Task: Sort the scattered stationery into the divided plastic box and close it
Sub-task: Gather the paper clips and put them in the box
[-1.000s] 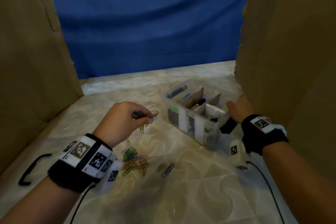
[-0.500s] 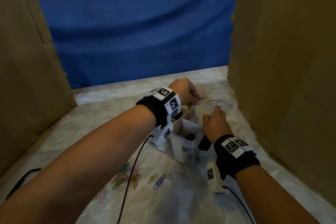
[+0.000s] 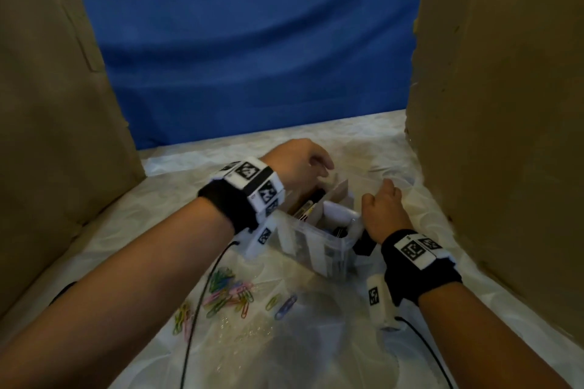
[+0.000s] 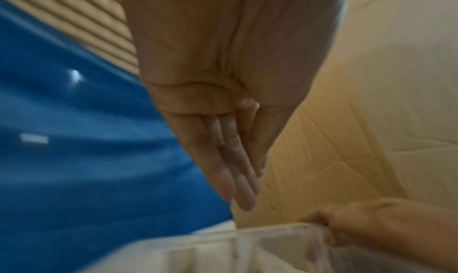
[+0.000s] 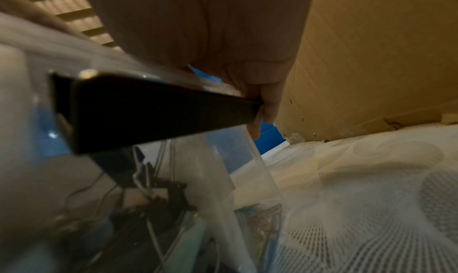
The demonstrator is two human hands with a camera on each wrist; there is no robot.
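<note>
The clear divided plastic box [image 3: 311, 248] stands open on the table, with pens and other items between its cardboard dividers. My left hand [image 3: 320, 167] hovers over its far compartments; in the left wrist view the left hand [image 4: 244, 202] has straight fingers pointing down and holds nothing. My right hand [image 3: 380, 210] grips the box's right rim beside the black latch [image 3: 363, 243]; its fingers [image 5: 269, 108] curl over that edge. Several coloured paper clips [image 3: 227, 292] lie scattered on the table in front of the box. More clips [image 5: 266, 214] show through the box wall.
Tall cardboard walls stand to the left [image 3: 47, 136] and right [image 3: 505, 136], with a blue cloth [image 3: 252, 57] behind. A white lace tablecloth [image 3: 316, 341] covers the table. Black cables [image 3: 202, 309] run from both wristbands across the near table.
My left hand carried a pinch of paper clips from the table to above the box; its fingers are now straight and the clips are gone. The right hand stays on the box's rim.
</note>
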